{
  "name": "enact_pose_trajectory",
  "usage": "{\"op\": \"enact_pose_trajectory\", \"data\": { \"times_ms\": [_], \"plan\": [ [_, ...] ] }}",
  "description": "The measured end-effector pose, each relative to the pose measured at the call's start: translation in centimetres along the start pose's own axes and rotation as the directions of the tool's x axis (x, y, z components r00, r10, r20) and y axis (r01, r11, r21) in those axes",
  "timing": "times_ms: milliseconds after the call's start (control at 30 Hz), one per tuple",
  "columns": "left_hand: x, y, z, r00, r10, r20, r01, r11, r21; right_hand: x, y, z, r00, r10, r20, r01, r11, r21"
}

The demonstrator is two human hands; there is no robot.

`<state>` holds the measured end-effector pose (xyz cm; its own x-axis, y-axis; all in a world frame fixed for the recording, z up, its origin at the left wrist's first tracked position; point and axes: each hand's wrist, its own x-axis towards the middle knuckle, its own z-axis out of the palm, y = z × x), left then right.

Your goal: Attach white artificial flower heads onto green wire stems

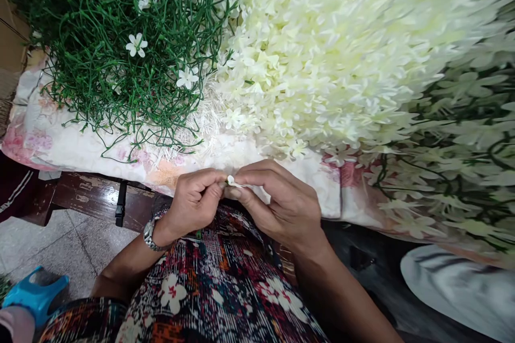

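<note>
Pinching tiny cream-white flower (230,180), five-petalled, between left hand (196,201) and right hand (281,204) fingertips.

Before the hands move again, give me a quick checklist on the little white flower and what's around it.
1. Small white flower pinched between both hands: ok.
2. Left hand fingertips closed on it: ok.
3. Right hand grips the pale piece running right from the flower: ok.
4. Whether flower and a stem are joined: cannot tell, fingers cover the spot.
5. Pile of cream flowers within view on the floral cloth: ok.
6. Green stem bundle clear of the hands: ok.
</note>
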<state>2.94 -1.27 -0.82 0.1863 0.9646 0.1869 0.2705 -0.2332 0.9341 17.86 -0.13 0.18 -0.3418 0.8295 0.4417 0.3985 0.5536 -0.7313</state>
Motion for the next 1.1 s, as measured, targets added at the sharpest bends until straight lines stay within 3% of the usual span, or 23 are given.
{"op": "enact_pose_trajectory", "data": {
  "times_ms": [233,433,767,1100],
  "plan": [
    [0.0,0.1,-0.3,1.0,-0.013,0.021,0.014,0.998,-0.059,0.3,-0.1,-1.1,0.992,0.047,0.12,-0.057,0.995,0.082],
    [0.1,0.2,-0.2,0.999,-0.008,0.036,0.009,0.999,-0.039,-0.3,-0.1,-1.2,0.997,-0.048,-0.061,0.046,0.998,-0.042],
    [0.3,0.2,0.1,0.993,0.082,0.087,-0.091,0.99,0.111,-0.1,0.3,-1.1,0.99,-0.111,0.084,0.125,0.973,-0.195],
    [0.3,0.1,0.5,0.99,0.114,0.083,-0.128,0.973,0.19,-0.3,0.9,-1.0,0.987,-0.098,0.129,0.118,0.98,-0.163]
  ]
}}
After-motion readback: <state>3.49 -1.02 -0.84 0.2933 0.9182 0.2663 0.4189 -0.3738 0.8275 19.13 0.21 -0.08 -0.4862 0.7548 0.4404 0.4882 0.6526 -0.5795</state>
